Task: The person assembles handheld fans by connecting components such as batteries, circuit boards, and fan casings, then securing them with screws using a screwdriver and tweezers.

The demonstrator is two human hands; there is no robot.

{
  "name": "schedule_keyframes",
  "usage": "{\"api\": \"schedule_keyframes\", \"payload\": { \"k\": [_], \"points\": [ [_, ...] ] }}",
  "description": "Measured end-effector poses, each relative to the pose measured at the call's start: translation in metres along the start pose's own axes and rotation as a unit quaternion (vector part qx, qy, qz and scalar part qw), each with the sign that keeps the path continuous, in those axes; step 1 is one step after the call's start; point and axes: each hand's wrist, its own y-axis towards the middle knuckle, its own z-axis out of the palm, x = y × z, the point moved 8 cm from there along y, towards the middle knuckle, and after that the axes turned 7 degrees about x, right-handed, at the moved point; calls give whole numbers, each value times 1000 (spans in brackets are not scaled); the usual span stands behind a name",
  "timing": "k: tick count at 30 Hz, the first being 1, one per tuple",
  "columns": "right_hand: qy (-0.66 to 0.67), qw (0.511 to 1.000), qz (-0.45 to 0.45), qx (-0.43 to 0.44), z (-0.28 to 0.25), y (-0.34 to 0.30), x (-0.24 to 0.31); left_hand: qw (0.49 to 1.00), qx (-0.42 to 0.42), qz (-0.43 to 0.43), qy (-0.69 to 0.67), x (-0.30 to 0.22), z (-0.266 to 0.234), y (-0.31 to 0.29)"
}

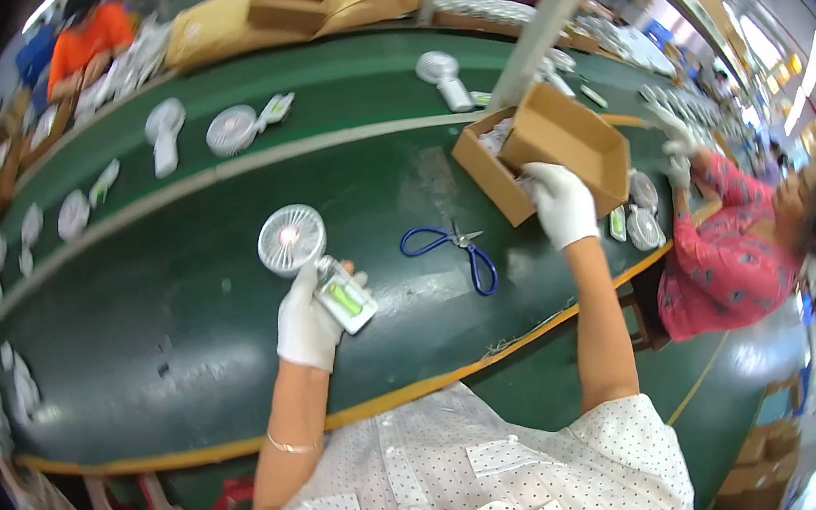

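Note:
In my gloved left hand [307,319] is a small white handheld fan [293,240], its round grille facing up and its handle showing a green part inside. The fingers are wrapped round the handle. My gloved right hand [563,205] reaches over the near side of an open brown cardboard box [486,173]. Its fingertips are bent down into the box, and what they grip is hidden. Small whitish pieces [497,136] lie inside that box. Between my hands, scissors [455,240] with blue handles rest spread on the green table.
Several white fans lie along the green conveyor [329,88] beyond a pale rail [315,147]. To the right, a person in a pink top [730,253] with gloved hands works by more fans [644,226]. A metal post [552,17] rises behind the box. Yellow edging [423,386] borders the table.

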Motion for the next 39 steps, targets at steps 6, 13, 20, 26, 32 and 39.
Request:
{"api": "schedule_keyframes", "payload": {
  "k": [6,13,20,26,32,39],
  "points": [
    [-82,978,118,154,29,7,-81,999,25,9,-27,-7,8,2],
    [-148,985,67,66,13,11,-41,999,-4,12,-31,-11,7,-10],
    [-137,968,114,179,26,10,-67,999,1,11,-38,-8,11,-9],
    [-240,964,65,92,17,9,-47,999,-39,-4,8,-11,11,-13],
    [-6,996,0,-84,-35,1,34,999,-44,6,26,-16,8,-16],
    [416,859,118,276,93,-22,107,998,-42,2,42,-17,9,-17]
  ]
}}
